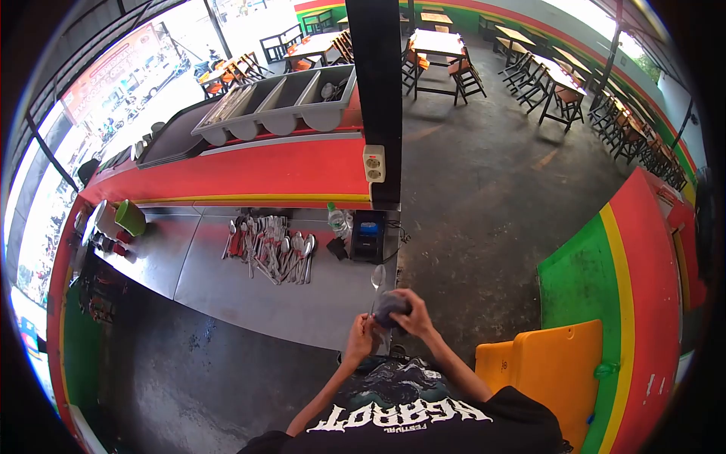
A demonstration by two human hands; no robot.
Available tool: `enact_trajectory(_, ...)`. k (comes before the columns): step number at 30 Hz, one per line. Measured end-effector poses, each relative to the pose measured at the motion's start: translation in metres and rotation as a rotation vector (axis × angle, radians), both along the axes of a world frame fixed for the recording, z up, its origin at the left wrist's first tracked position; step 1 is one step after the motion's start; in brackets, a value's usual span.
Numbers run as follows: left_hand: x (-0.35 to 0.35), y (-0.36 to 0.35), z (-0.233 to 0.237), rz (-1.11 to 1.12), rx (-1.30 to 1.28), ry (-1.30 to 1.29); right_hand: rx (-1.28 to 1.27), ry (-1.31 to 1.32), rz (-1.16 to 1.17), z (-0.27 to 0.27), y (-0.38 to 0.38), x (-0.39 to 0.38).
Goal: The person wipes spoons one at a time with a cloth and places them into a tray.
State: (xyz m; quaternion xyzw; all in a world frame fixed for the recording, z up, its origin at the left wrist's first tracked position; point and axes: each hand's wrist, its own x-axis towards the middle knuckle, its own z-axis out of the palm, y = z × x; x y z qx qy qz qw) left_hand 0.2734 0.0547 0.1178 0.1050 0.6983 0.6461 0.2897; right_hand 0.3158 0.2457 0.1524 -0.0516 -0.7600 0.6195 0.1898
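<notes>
We see the left hand (360, 338) pinching the handle of a spoon (378, 278), whose bowl stands up above the fingers. The right hand (414, 315) is curled around a dark cloth (390, 306), and the cloth is pressed against the spoon's stem. Both hands hang over the near right corner of the steel counter (227, 295), just at its edge.

Below them is our black shirt (423, 420) with white lettering. The small line seems to read FESTIVAL upside down, and we cannot read the larger word with certainty.

Toward the counter's far edge lies a heap of spoons and forks (268, 246), well apart from the hands, with bare steel between. A clear bottle (336, 219) and a black box (368, 236) stand at the far right corner, against the black post (374, 91). The post carries a white socket (373, 163).

A green cup (130, 217) sits at the far left end. On the red ledge behind, a grey cutlery tray (280, 102) tilts.

To the right of the counter's edge the dark floor (484, 204) lies open as far as the tables and chairs (442, 57). A yellow board (541, 363) stands near our right elbow.
</notes>
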Motion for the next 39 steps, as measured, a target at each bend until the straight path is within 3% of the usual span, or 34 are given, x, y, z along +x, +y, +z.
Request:
enact_trajectory(2,-0.003,0.005,-0.023,0.082,0.065,0.455,0.114,-0.02,0.148,0.004,-0.011,-0.001)
enact_trajectory(4,-0.002,0.003,-0.031,0.094,0.05,0.606,0.186,-0.044,0.187,0.003,-0.019,-0.003)
enact_trajectory(9,-0.003,-0.016,-0.007,-0.095,-0.144,0.303,0.2,-0.062,0.08,0.0,-0.016,-0.003)
enact_trajectory(12,-0.002,-0.017,-0.006,-0.136,-0.168,0.556,0.211,-0.068,-0.091,-0.004,-0.016,-0.003)
enact_trajectory(13,-0.002,-0.018,-0.003,-0.156,-0.166,0.459,0.228,-0.064,-0.16,-0.005,-0.015,-0.003)
enact_trajectory(15,0.002,-0.02,0.008,-0.196,-0.156,0.261,0.262,-0.07,-0.289,-0.007,-0.01,-0.004)
enact_trajectory(18,0.01,-0.022,0.026,-0.203,-0.125,0.232,0.305,-0.09,-0.426,-0.015,0.005,-0.006)
enact_trajectory(24,0.015,-0.023,0.014,-0.134,-0.006,0.189,0.234,-0.123,-0.679,-0.036,0.03,0.0)
enact_trajectory(26,0.018,-0.02,0.015,-0.084,0.111,0.023,0.207,-0.138,-0.788,-0.044,0.043,0.001)
enact_trajectory(29,0.02,-0.01,0.021,0.015,0.254,-0.091,-0.048,-0.126,-0.725,-0.046,0.056,0.009)
enact_trajectory(33,0.017,0.0,0.027,0.069,0.322,-0.17,-0.443,-0.094,-0.366,-0.047,0.056,0.018)
enact_trajectory(36,0.009,0.002,0.017,-0.037,0.342,-0.316,-0.671,-0.111,-0.058,-0.034,0.045,0.023)
enact_trajectory(39,0.0,0.002,0.021,-0.297,0.321,-0.467,-0.856,-0.242,0.021,-0.023,0.028,0.032)
